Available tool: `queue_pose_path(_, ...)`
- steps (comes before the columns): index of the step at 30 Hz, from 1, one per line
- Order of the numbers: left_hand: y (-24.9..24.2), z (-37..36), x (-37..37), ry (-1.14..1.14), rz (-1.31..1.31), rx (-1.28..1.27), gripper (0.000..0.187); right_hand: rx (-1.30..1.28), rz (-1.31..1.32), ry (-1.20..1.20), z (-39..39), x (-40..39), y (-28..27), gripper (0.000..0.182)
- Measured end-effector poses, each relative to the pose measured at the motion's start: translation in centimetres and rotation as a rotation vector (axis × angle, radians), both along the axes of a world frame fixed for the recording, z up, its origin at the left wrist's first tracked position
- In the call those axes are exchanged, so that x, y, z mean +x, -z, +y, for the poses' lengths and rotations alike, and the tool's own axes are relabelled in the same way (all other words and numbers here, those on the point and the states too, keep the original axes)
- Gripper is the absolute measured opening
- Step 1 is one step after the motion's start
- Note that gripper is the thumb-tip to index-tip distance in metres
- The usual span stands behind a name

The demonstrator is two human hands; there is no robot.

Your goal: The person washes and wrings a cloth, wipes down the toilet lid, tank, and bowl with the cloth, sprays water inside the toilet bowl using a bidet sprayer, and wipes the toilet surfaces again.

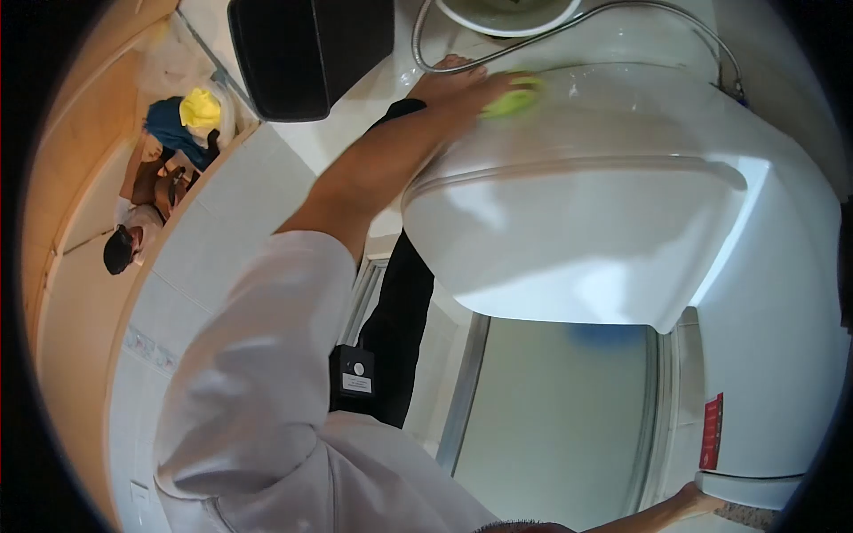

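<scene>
The view is upside down, with the floor toward the top. My left hand [475, 96] is closed on a yellow-green cloth [514, 102], pressed against the lower outside of a white toilet [613, 107]. My left forearm crosses in front of a bare foot [442, 82]. The broad toilet lid [569, 244] fills the middle of the view. At the lower right, my right hand [696, 502] grips the corner of the toilet tank lid [751, 489]; its fingertips are partly hidden. A red label [712, 432] sticks to the tank.
A black bin [293, 67] stands near the foot. A metal hose [569, 35] curves beside the toilet, close to a white basin [506, 19]. Beyond is a frosted glass panel [551, 400]. At left, a person [133, 233] appears near yellow and dark blue cloths [191, 115].
</scene>
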State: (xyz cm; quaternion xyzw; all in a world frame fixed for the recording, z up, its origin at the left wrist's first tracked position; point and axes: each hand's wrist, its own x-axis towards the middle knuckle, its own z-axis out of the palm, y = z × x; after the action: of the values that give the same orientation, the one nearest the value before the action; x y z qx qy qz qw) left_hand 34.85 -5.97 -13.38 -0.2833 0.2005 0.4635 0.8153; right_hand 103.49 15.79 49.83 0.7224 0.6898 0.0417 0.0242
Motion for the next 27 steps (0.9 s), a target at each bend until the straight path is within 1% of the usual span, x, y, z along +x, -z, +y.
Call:
queue_pose_path(1, 1.0, -2.4, -0.9, 0.313, 0.594, 0.059, 0.045, 0.007, 0.002, 0.0, -0.1, 0.1, -0.1, 0.064)
queue_pose_path(2, -3.6, -1.7, -1.0, 0.52, 1.045, -0.067, 0.046, 0.014, 0.009, -0.001, -0.3, 0.2, -0.2, 0.064)
queue_pose_path(3, -6.2, -2.6, -0.7, 0.518, 1.043, -0.053, 0.046, 0.019, 0.016, 0.0, -0.6, 0.4, -0.3, 0.064)
queue_pose_path(5, -10.6, -5.1, -0.4, 0.571, 1.034, -0.016, 0.04, 0.02, 0.023, 0.008, -1.0, 0.7, -0.4, 0.063)
queue_pose_path(7, -12.3, -5.8, -0.3, 0.611, 1.032, 0.014, 0.038, 0.023, 0.038, 0.007, -0.9, 1.0, -0.6, 0.063)
queue_pose_path(8, -11.9, -4.9, -0.3, 0.603, 1.03, 0.017, 0.038, 0.018, 0.038, -0.001, -0.8, 0.9, -0.5, 0.063)
queue_pose_path(10, -12.8, -0.1, 0.0, 0.679, 1.119, 0.426, 0.046, -0.003, 0.024, -0.024, -0.6, 1.2, -0.8, 0.063)
queue_pose_path(11, -13.2, 3.2, 1.1, 0.721, 1.248, 0.65, 0.051, -0.016, 0.017, -0.032, -0.4, 1.7, -0.9, 0.063)
queue_pose_path(12, -16.5, 7.4, 2.1, 0.779, 1.426, 0.813, 0.057, -0.03, 0.011, -0.043, -0.4, 2.0, -1.0, 0.063)
queue_pose_path(13, -16.3, 10.3, 4.7, 0.6, 1.395, 0.897, 0.065, -0.038, 0.008, -0.054, -0.3, 2.3, -1.0, 0.062)
queue_pose_path(14, -18.1, 13.4, 6.2, 0.536, 1.461, 0.986, 0.063, -0.047, 0.001, -0.06, -0.2, 2.7, -1.1, 0.062)
queue_pose_path(15, -20.2, 15.0, 7.2, 0.468, 1.523, 1.071, 0.061, -0.055, 0.001, -0.065, -0.2, 2.9, -1.2, 0.062)
queue_pose_path(16, -20.8, 14.0, 7.5, 0.474, 1.508, 1.06, 0.061, -0.065, -0.005, -0.073, 0.1, 3.0, -1.4, 0.062)
queue_pose_path(18, -22.9, 11.1, 6.4, 0.521, 1.739, 1.026, 0.056, -0.075, -0.006, -0.069, 0.2, 3.1, -1.6, 0.062)
queue_pose_path(20, -25.3, 5.6, 3.1, 0.703, 1.742, 0.886, 0.049, -0.063, -0.01, -0.077, -0.4, 3.7, -1.5, 0.062)
queue_pose_path(22, -26.2, 0.7, -0.4, 0.809, 1.573, 0.676, 0.047, -0.081, -0.025, -0.107, -1.3, 4.3, -1.0, 0.061)
queue_pose_path(23, -25.5, -1.4, -1.4, 0.863, 1.417, 0.479, 0.046, -0.068, -0.03, -0.099, -1.5, 3.8, -1.3, 0.061)
queue_pose_path(24, -25.2, -2.3, -1.8, 0.905, 1.254, 0.281, 0.046, 0.024, 0.141, 0.062, -1.3, 2.8, -0.7, 0.065)
queue_pose_path(25, -25.1, -1.0, -1.3, 0.893, 1.264, 0.292, 0.046, 0.123, 0.318, 0.216, -1.0, 1.4, 0.7, 0.069)
queue_pose_path(26, -24.8, 1.1, -0.3, 0.905, 1.336, 0.372, 0.047, 0.225, 0.501, 0.366, -0.8, 0.0, 2.2, 0.073)
queue_pose_path(27, -24.5, 3.2, 1.0, 0.922, 1.402, 0.446, 0.049, 0.161, 0.382, 0.238, -1.4, -2.5, 2.7, 0.072)
